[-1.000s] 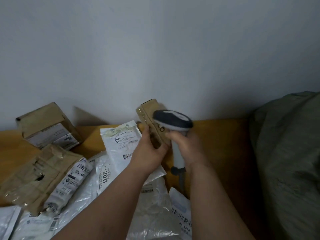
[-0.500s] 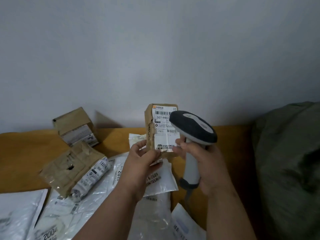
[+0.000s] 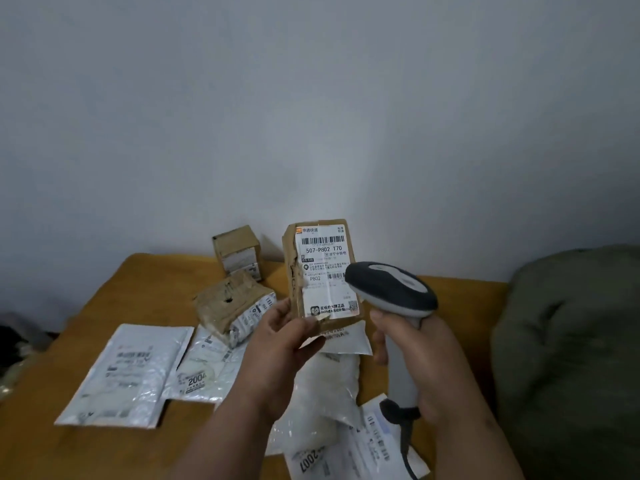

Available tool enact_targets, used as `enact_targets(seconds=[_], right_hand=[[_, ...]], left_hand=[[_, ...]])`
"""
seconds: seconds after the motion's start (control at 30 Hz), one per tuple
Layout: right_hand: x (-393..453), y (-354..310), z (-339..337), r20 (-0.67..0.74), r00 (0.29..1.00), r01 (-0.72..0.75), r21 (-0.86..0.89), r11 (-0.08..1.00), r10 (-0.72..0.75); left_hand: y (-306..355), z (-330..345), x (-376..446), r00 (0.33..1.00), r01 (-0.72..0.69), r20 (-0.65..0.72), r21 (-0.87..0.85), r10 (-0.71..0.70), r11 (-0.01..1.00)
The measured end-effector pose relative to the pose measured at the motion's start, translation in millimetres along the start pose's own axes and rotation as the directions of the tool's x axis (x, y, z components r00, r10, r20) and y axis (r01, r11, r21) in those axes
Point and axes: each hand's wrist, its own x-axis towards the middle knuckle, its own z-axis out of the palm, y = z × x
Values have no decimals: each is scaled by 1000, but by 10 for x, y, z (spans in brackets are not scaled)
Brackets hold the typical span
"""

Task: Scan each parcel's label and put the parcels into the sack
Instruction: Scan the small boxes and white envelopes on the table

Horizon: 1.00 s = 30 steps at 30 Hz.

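The left hand (image 3: 277, 348) holds a small cardboard parcel (image 3: 320, 271) upright above the table (image 3: 104, 445), thumb and fingers pinching its lower left corner. The parcel's white shipping label (image 3: 325, 268) faces the camera (barcode at the top, "507-P802 T70" printed beneath it). The right hand (image 3: 420, 362) grips the handle of a grey-and-white barcode scanner (image 3: 391, 289), fingers wrapped around it; the scanner's dark head sits just in front of the label's right edge and covers a little of it. Its cable (image 3: 407, 445) hangs from the handle's base.

On the orange-brown table lie other parcels: a small brown box (image 3: 237, 249) against the wall, a crumpled brown parcel wrapped in tape (image 3: 230, 303) just in front of it, a flat white mailer bag (image 3: 131, 372) to the left, another marked "2004" (image 3: 204, 368) beside it, and several clear and white poly bags (image 3: 322, 393) below the hands, one marked "2007" (image 3: 313, 460). A dark green sack (image 3: 571, 358) bulks at the right, beside the table.
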Motion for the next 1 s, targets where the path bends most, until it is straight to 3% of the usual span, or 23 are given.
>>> enact_targets(seconds=[0.33, 1.0], right_hand=[[-1132, -170, 49, 56, 998, -20, -127, 992, 27], [-2860, -255, 151, -24, 989, 144, -53, 988, -145]], left_hand=[[266, -142, -994, 997, -83, -2, -21, 83, 996], [439, -418, -2570, 975, -194, 104, -17, 195, 981]])
